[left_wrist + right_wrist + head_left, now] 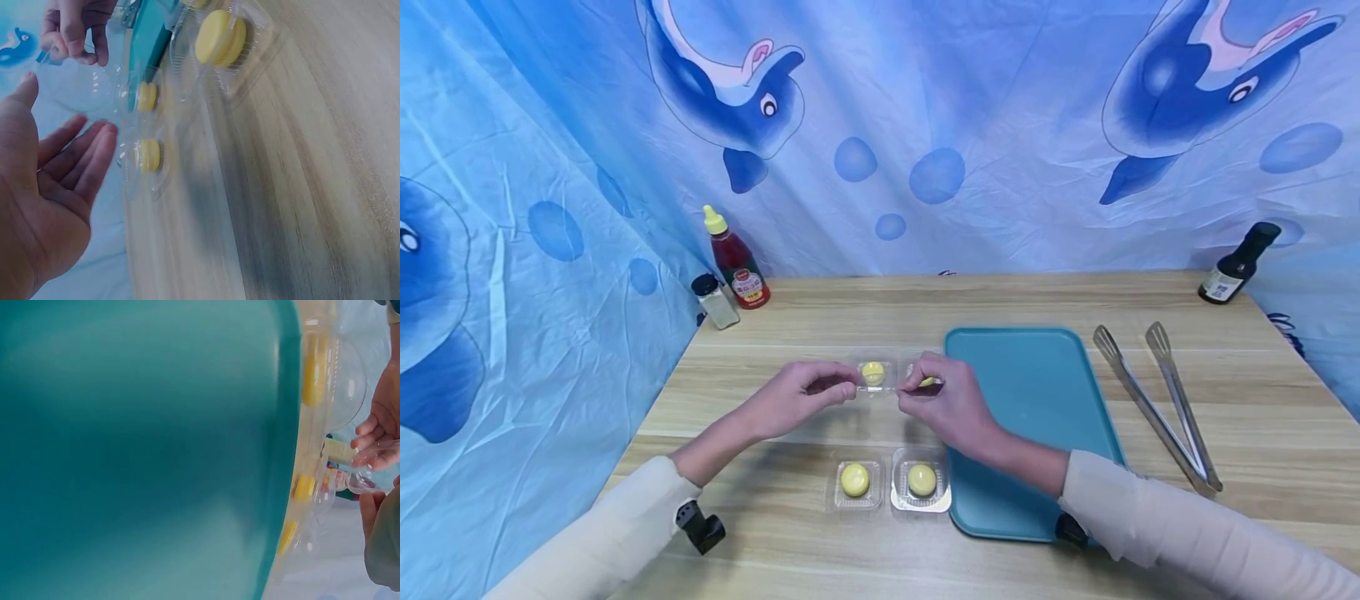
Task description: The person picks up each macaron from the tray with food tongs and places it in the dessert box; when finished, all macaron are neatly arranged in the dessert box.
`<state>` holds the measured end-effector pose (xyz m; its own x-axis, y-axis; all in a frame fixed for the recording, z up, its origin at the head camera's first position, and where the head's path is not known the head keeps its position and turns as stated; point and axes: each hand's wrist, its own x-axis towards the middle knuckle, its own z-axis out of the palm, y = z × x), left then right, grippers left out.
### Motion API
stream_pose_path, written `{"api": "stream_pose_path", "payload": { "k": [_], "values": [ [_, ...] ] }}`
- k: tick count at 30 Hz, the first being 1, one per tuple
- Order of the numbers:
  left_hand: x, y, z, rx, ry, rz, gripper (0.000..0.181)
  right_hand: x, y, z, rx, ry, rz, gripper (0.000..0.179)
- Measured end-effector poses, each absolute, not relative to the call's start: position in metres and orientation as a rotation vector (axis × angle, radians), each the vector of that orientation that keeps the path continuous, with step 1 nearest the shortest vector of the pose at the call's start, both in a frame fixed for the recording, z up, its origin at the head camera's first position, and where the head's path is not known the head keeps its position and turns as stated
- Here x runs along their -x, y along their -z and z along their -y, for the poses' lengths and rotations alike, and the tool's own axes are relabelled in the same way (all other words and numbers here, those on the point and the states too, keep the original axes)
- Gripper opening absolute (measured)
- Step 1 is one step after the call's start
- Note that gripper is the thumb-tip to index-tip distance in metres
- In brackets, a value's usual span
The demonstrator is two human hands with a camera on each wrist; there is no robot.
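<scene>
Between the fingertips of my right hand is the edge of a clear plastic dome lid. My left hand is at the lid's other side, its fingers spread and nearly straight in the left wrist view; whether they touch it I cannot tell. Behind the hands, a yellow macaron sits in a clear plastic box, and a second back macaron is partly hidden by my right hand. Nearer me are a front left macaron and a front right macaron, each in its own clear box.
A teal tray lies under my right forearm, beside the boxes. Metal tongs rest to its right. At the back left stand a red sauce bottle and a black-capped shaker; a dark bottle is at the back right.
</scene>
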<state>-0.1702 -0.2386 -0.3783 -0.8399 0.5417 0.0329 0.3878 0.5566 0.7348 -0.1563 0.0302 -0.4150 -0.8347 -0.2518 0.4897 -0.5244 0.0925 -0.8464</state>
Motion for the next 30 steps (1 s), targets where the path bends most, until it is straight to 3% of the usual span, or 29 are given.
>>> {"api": "stream_pose_path", "payload": {
  "k": [21,27,30],
  "values": [
    [0.168,0.381,0.236,-0.741,-1.322,-2.45,0.052,0.158,0.414,-0.041,-1.09,-1.417,2.034,0.032],
    [0.161,0.386,0.237,-0.798,-1.27,-2.636,0.058,0.158,0.41,-0.045,-1.067,-1.416,2.32,0.064],
    [0.159,0.388,0.238,-0.863,-1.23,-2.71,0.062,0.158,0.41,-0.048,-1.041,-1.49,2.441,0.07]
  ]
}}
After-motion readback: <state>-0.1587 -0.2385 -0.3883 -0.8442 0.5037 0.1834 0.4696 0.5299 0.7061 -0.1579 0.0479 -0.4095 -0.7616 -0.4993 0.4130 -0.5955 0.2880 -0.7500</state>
